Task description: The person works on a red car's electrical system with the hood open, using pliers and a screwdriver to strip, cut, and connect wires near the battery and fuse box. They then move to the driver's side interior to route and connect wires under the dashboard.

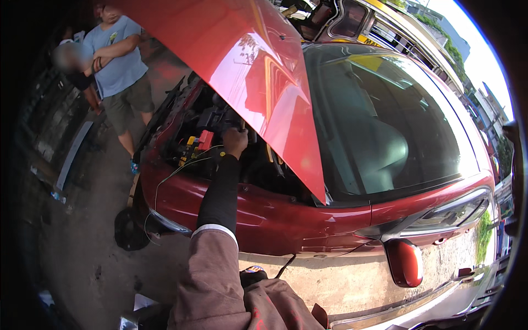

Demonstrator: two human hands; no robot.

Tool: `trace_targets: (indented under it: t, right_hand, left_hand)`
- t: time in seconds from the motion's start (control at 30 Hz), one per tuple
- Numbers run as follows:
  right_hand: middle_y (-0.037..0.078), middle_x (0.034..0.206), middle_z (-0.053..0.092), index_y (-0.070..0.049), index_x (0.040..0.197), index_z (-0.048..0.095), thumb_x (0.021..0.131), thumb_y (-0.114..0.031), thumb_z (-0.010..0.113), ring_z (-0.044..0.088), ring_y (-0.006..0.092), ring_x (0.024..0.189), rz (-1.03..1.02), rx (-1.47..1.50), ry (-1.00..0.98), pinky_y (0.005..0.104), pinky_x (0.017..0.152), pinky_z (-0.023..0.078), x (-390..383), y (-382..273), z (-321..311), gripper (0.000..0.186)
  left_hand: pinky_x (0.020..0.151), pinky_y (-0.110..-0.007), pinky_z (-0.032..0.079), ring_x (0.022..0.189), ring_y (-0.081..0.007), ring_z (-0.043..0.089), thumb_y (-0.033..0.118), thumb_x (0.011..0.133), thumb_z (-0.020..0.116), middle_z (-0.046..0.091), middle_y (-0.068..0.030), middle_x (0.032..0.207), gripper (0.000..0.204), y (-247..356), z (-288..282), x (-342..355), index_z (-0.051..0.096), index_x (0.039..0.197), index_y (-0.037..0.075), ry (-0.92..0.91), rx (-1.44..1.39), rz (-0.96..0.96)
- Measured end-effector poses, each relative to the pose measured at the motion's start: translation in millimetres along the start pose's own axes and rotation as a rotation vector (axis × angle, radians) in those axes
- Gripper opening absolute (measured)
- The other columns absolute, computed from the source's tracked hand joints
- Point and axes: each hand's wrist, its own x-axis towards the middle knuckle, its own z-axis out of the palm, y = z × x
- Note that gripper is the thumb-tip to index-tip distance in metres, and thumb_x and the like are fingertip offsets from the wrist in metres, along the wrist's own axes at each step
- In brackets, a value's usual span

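nearest the lens, a brown sleeve (212,280) with a white cuff runs up into a black undersleeve, ending at the person's left hand (235,141), curled shut around a small dark tool handle (242,126) deep in the engine bay (220,137) of a red car (308,214). the right hand is out of view. judging by the grip, the step in hand is working a fastener near the red battery terminal cover (205,139); the next move likely calls for a steady turn in tight space. glossy, curved paint on the raised bonnet (247,71) mirrors the street. thin wires (176,173) trail over the fender. far left, a bystander (118,60) stands on rough concrete, arms crossed.
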Motion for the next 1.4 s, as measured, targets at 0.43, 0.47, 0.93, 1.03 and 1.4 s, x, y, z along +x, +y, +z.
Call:
trace_targets:
  t: [0.43,0.47,0.93,1.03,1.4]
  right_hand:
    - [0.013,0.126,0.071,0.0,0.14,0.063,0.099,-0.026,0.075,0.065,0.0205,0.115,-0.521,0.083,-0.362,0.0366,0.097,0.054,-82.4,-217.1,-76.2,0.05]
    - [0.015,0.128,0.07,0.001,0.141,0.061,0.097,-0.024,0.076,0.064,0.0215,0.118,-0.652,0.09,-0.435,0.0371,0.099,0.053,-103.0,-234.0,-97.4,0.053]
    - [0.02,0.121,0.07,-0.002,0.128,0.057,0.101,-0.02,0.067,0.068,0.0361,0.118,-0.896,1.24,0.036,0.049,0.094,0.059,-37.1,-235.4,-386.1,0.034]
    - [0.011,0.093,0.072,-0.002,0.124,0.058,0.1,-0.011,0.067,0.073,0.0227,0.08,-0.5,0.96,0.358,0.0364,0.07,0.061,28.6,-208.6,-481.0,0.027]
    - [0.006,0.079,0.068,0.0,0.107,0.065,0.098,-0.016,0.073,0.065,0.0142,0.066,-0.824,0.683,0.238,0.0282,0.057,0.051,178.4,-308.1,-768.6,0.02]
  left_hand:
    - [0.09,-0.042,0.057,0.096,-0.0264,0.07,0.042,0.102,0.067,0.07,-0.0163,0.105,0.044,221.9,-115.0,-381.5,0.068,0.101,-0.002,-0.839,-0.916,0.15]
    - [0.082,-0.042,0.057,0.084,-0.0364,0.07,0.015,0.098,0.071,0.072,-0.0192,0.1,0.018,258.3,-99.3,-393.8,0.072,0.11,0.001,-0.976,-0.875,0.156]
    - [0.104,-0.049,0.049,0.119,-0.0452,0.062,0.019,0.095,0.073,0.066,-0.0292,0.124,0.05,602.6,164.6,-642.1,0.059,0.137,-0.005,-1.349,-0.482,0.917]
    - [0.092,-0.045,0.055,0.105,-0.0406,0.07,0.021,0.094,0.075,0.07,-0.0276,0.116,0.053,626.6,204.1,-652.9,0.061,0.139,-0.002,-1.543,-0.413,0.687]
    - [0.07,-0.033,0.058,0.088,-0.0253,0.072,0.01,0.094,0.074,0.073,-0.0181,0.11,0.034,688.1,480.0,-720.8,0.071,0.126,0.001,-1.242,-0.36,0.304]
